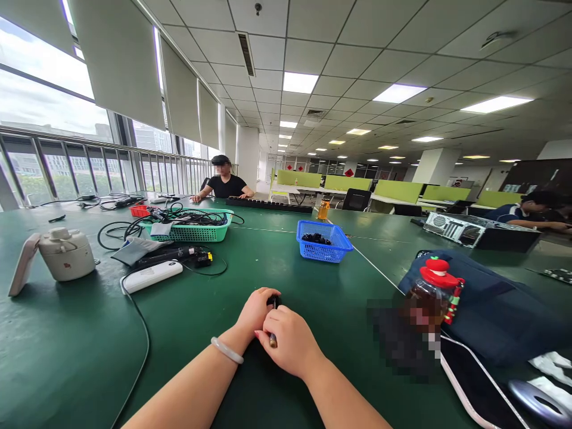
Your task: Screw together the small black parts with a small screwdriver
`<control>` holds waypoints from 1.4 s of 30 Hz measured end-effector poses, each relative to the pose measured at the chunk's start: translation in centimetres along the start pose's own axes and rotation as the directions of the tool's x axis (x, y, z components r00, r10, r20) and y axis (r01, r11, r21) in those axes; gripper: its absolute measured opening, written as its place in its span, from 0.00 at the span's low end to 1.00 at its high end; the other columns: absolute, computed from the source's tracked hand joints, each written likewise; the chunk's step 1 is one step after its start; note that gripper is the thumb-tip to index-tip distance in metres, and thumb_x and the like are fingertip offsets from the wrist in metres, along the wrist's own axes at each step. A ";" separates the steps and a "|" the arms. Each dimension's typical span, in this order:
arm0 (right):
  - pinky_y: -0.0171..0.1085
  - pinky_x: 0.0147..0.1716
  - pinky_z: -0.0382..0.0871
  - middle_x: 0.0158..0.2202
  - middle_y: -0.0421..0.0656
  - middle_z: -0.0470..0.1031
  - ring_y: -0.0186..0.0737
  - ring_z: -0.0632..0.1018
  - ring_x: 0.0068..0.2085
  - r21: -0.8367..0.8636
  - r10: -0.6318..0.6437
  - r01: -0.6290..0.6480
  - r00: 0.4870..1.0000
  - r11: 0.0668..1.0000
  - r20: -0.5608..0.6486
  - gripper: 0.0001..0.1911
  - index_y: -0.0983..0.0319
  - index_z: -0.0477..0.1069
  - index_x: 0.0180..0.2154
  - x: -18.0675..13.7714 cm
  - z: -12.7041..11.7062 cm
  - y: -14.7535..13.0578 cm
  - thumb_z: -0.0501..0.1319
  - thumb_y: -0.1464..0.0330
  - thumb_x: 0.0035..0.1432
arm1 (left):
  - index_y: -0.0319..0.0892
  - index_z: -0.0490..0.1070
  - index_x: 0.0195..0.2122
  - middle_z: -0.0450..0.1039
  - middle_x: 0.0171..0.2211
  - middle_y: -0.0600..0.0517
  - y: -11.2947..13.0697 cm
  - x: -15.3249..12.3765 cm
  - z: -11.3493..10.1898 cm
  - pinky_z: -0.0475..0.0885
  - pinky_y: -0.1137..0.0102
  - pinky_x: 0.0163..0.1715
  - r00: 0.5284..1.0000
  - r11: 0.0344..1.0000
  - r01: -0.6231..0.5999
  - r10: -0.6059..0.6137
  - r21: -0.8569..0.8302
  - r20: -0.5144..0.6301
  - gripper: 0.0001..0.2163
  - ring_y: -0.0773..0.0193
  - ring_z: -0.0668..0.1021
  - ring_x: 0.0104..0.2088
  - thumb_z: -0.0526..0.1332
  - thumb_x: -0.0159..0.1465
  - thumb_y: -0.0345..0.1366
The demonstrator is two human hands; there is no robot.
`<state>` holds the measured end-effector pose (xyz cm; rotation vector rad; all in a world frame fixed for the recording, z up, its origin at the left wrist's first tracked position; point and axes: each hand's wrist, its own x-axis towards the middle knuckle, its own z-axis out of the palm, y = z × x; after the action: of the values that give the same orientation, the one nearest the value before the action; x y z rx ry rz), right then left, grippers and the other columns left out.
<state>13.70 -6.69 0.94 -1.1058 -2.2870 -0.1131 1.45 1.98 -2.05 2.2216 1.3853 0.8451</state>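
Observation:
Both my hands meet on the green table (pixel 201 310) just in front of me. My left hand (pixel 255 310), with a pale bracelet on its wrist, pinches a small black part (pixel 274 300) at its fingertips. My right hand (pixel 288 339) is closed around a thin dark tool with a brass-coloured end (pixel 272 341) that points toward the black part. What the part is I cannot make out; the fingers hide most of it.
A blue basket (pixel 322 239) with dark parts stands ahead. A green basket (pixel 190 225) of cables, a white power bank (pixel 152 276) and a white pot (pixel 67 253) lie left. A red-capped bottle (pixel 431 292) and dark bag (pixel 491 310) sit right. Other people sit at the far end and right.

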 end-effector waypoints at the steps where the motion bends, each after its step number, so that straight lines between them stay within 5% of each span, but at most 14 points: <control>1: 0.36 0.30 0.61 0.25 0.39 0.73 0.37 0.69 0.29 -0.006 -0.009 0.009 1.000 1.000 -0.010 0.13 0.61 0.69 0.21 0.0 0.0 -0.1 0.62 0.70 0.58 | 0.41 0.74 0.48 0.74 0.49 0.48 0.0 0.0 0.0 0.66 0.67 0.54 1.000 1.000 0.001 -0.001 -0.002 0.003 0.24 0.61 0.74 0.50 0.53 0.52 0.19; 22: 0.35 0.30 0.61 0.24 0.39 0.72 0.36 0.69 0.29 0.062 0.011 -0.008 0.999 0.998 -0.037 0.14 0.61 0.65 0.20 -0.1 0.6 -0.2 0.62 0.73 0.56 | 0.42 0.74 0.48 0.74 0.50 0.48 -0.4 0.2 0.1 0.66 0.68 0.54 1.000 1.000 0.007 -0.007 -0.001 0.023 0.22 0.61 0.74 0.51 0.54 0.54 0.22; 35: 0.33 0.25 0.64 0.22 0.39 0.71 0.35 0.70 0.24 0.426 0.356 -0.234 0.905 0.874 -0.234 0.14 0.60 0.67 0.23 0.3 0.0 0.8 0.56 0.64 0.61 | 0.41 0.74 0.48 0.75 0.48 0.47 0.2 -0.4 -0.2 0.67 0.66 0.53 0.999 0.999 -0.034 0.034 -0.028 -0.005 0.20 0.59 0.75 0.49 0.57 0.53 0.25; 42: 0.35 0.27 0.74 0.27 0.42 0.76 0.37 0.76 0.25 0.630 0.476 -0.264 0.859 0.730 -0.191 0.11 0.59 0.66 0.27 0.3 0.4 1.9 0.59 0.62 0.59 | 0.42 0.76 0.43 0.77 0.45 0.48 0.6 -0.4 -0.3 0.68 0.66 0.49 0.999 0.999 -0.024 0.023 -0.048 -0.031 0.15 0.59 0.76 0.46 0.56 0.57 0.26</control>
<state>14.80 -5.13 0.44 -1.0774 -1.5678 0.5028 1.54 1.30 -1.59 2.2011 1.3405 0.9145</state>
